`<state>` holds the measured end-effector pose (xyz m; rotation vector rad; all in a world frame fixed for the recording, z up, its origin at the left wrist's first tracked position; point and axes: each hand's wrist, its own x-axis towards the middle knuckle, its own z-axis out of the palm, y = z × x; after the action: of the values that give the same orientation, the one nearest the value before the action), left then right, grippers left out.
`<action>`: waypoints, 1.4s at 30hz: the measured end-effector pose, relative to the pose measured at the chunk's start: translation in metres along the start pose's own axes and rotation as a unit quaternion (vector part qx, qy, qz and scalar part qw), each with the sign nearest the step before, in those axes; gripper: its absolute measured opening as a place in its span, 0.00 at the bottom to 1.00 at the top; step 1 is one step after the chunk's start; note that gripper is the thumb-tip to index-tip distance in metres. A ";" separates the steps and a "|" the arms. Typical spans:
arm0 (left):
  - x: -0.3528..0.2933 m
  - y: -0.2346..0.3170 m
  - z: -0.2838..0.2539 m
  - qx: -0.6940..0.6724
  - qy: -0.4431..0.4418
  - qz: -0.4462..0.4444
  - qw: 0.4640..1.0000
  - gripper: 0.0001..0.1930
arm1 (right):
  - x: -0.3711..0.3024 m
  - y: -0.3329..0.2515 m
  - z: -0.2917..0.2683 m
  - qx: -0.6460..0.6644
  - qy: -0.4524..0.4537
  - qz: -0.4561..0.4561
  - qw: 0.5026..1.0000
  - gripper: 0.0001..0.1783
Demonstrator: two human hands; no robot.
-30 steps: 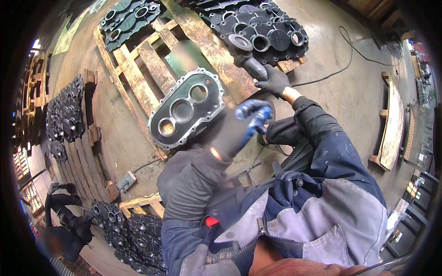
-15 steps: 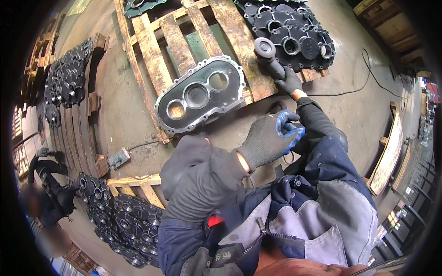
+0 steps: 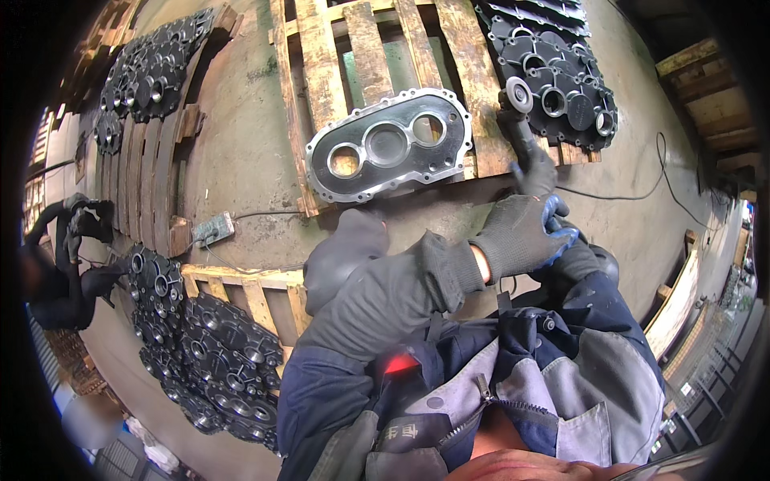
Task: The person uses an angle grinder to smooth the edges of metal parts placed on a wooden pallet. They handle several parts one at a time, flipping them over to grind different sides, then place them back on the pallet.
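Observation:
My right hand, in a dark glove, is wrapped round the body of an angle grinder. The grinder's round disc points away from me, over the pallet's right edge. In front of that wrist, my left hand wears a grey knit glove with blue-coated fingers. Its fingers are curled closed against my right sleeve; whether they pinch cloth or something else is hidden. A black metal cover casting with a bare shiny rim and three round openings lies on the near end of the wooden pallet.
More black castings are stacked at the pallet's right. Others lie on pallets at the far left and near left. A cable crosses the floor on the right; a socket box sits at left. A co-worker crouches there.
The view has shifted, so the pallet and casting appear further right and higher. My left hand has come closer to my right wrist. The grinder stays in my right hand, its disc turned differently.

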<state>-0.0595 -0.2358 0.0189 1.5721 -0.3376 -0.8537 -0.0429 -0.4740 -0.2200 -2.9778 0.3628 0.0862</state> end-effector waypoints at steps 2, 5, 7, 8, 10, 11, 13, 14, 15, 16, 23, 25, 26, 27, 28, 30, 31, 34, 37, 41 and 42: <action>0.001 -0.009 0.007 0.039 0.057 0.061 0.996 0.25 | -0.015 -0.027 0.008 0.078 0.032 -0.165 0.983 0.42; -0.001 -0.012 0.000 0.052 0.053 0.041 0.996 0.28 | -0.054 -0.117 0.001 0.119 -0.060 -0.257 0.957 0.44; 0.001 -0.010 -0.004 0.046 0.061 0.049 0.996 0.29 | -0.062 -0.148 0.000 0.137 -0.051 -0.346 0.927 0.49; 0.011 -0.025 0.010 0.071 0.121 0.098 0.985 0.27 | -0.062 -0.162 -0.004 0.127 -0.065 -0.349 0.926 0.50; 0.009 -0.019 0.001 0.074 0.096 0.087 0.989 0.22 | -0.056 -0.184 0.008 0.102 -0.099 -0.344 0.928 0.53; 0.003 -0.016 -0.001 0.078 0.117 0.091 0.986 0.21 | -0.053 -0.186 0.035 0.081 -0.049 -0.383 0.919 0.56; 0.003 -0.029 0.002 0.083 0.169 0.100 0.977 0.21 | -0.052 -0.205 0.036 0.000 -0.158 -0.357 0.921 0.54; -0.001 -0.022 0.001 0.079 0.177 0.104 0.975 0.21 | -0.045 -0.189 0.064 -0.012 -0.105 -0.384 0.917 0.51; -0.002 -0.013 -0.004 0.082 0.153 0.098 0.980 0.22 | -0.032 -0.174 0.079 -0.044 -0.081 -0.402 0.911 0.49; -0.005 -0.010 -0.009 0.075 0.136 0.086 0.984 0.23 | -0.026 -0.166 0.084 -0.059 -0.094 -0.427 0.897 0.46; -0.006 -0.016 -0.014 0.075 0.145 0.092 0.982 0.23 | -0.003 -0.156 0.089 -0.086 -0.050 -0.474 0.875 0.31; 0.015 -0.029 -0.008 0.178 0.125 0.152 0.964 0.22 | 0.007 -0.143 0.095 -0.097 -0.038 -0.481 0.870 0.30; 0.022 -0.041 -0.003 0.191 0.151 0.184 0.952 0.22 | 0.011 -0.146 0.104 -0.082 -0.032 -0.500 0.862 0.29; 0.033 -0.046 0.005 0.200 0.168 0.233 0.937 0.21 | 0.017 -0.140 0.097 -0.099 -0.036 -0.477 0.873 0.29; 0.030 -0.035 -0.002 0.151 0.181 0.219 0.947 0.22 | 0.020 -0.136 0.092 -0.085 -0.011 -0.478 0.874 0.30; 0.004 -0.013 -0.030 0.035 0.178 0.111 0.977 0.23 | 0.005 -0.174 0.048 -0.061 -0.080 -0.482 0.871 0.33; 0.001 -0.013 -0.035 0.016 0.181 0.094 0.979 0.24 | 0.002 -0.202 0.015 -0.076 -0.170 -0.469 0.863 0.37; 0.001 -0.003 -0.041 -0.021 0.173 0.108 0.979 0.21 | 0.024 -0.223 -0.041 -0.046 -0.283 -0.432 0.855 0.46; -0.007 0.012 -0.049 -0.012 0.150 0.085 0.985 0.18 | 0.074 -0.234 -0.066 -0.002 -0.408 -0.392 0.825 0.55; -0.009 0.010 -0.056 -0.034 0.124 0.087 0.988 0.17 | 0.093 -0.248 -0.094 0.112 -0.414 -0.366 0.826 0.35; -0.009 0.007 -0.058 -0.028 0.132 0.085 0.987 0.18 | 0.091 -0.249 -0.090 0.143 -0.393 -0.361 0.834 0.33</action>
<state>-0.0241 -0.1897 0.0271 1.5569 -0.2510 -0.5115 0.1094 -0.2697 -0.1050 -2.2982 -0.7593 1.0054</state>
